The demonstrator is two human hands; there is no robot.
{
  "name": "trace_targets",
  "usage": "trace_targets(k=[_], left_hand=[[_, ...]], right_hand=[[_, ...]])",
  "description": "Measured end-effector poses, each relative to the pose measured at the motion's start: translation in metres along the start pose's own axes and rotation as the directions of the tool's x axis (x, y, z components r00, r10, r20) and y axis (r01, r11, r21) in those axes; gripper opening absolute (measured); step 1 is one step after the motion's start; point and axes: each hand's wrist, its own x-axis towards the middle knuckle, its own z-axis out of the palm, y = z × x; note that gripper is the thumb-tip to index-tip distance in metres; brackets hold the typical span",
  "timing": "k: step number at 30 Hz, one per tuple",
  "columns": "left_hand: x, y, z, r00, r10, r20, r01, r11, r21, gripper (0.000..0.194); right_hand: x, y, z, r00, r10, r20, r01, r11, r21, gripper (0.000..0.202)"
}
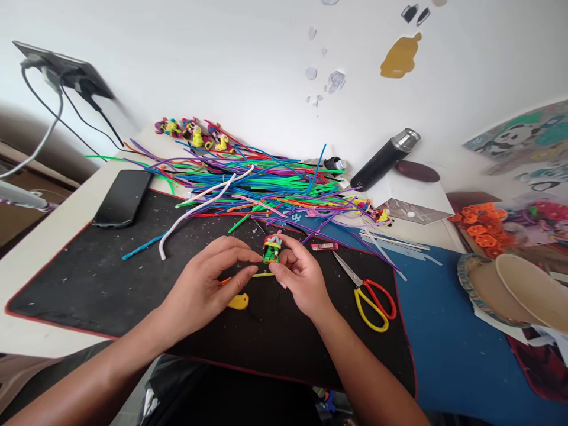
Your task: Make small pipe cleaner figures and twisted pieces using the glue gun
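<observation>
Between the thumb and fingers of my right hand is a small pipe-cleaner figure, green below with red, yellow, blue and pink parts on top. My left hand is beside it, index fingertip close against the figure's left side and thumb slightly apart; whether it touches cannot be made out. A yellow-handled tool lies partly hidden under my left hand. Behind both hands spreads a heap of coloured pipe cleaners. Scissors with red and yellow handles rest to the right on the black mat.
A phone lies at the left. Several finished figures sit at the back. On the right are a black flask, a white box, glue sticks, a small red packet and a round container.
</observation>
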Motion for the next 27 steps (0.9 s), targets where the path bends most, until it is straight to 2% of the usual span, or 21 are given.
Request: trace_targets(k=[18,20,24,27], left_hand=[[-0.005,-0.008,0.0,0.998,-0.054,0.014,0.054,0.998,0.036,0.019],[-0.004,-0.01,-0.003,0.998,-0.061,0.009,0.061,0.997,0.055,0.025],[0.002,-0.013,-0.008,0.996,0.025,0.088,-0.036,0.992,0.123,0.05],[0.008,-0.012,-0.009,0.983,0.087,0.159,-0.111,0.982,0.15,0.053]], right_hand=[[-0.002,-0.004,0.004,1.0,0.009,-0.005,-0.01,0.999,-0.045,0.057],[-0.002,-0.005,0.004,1.0,0.0,-0.009,0.0,0.997,-0.073,0.056],[-0.002,-0.007,0.005,1.0,-0.022,0.008,0.023,0.988,-0.154,0.054],[-0.003,-0.007,0.006,0.999,-0.04,0.031,0.047,0.973,-0.227,0.053]])
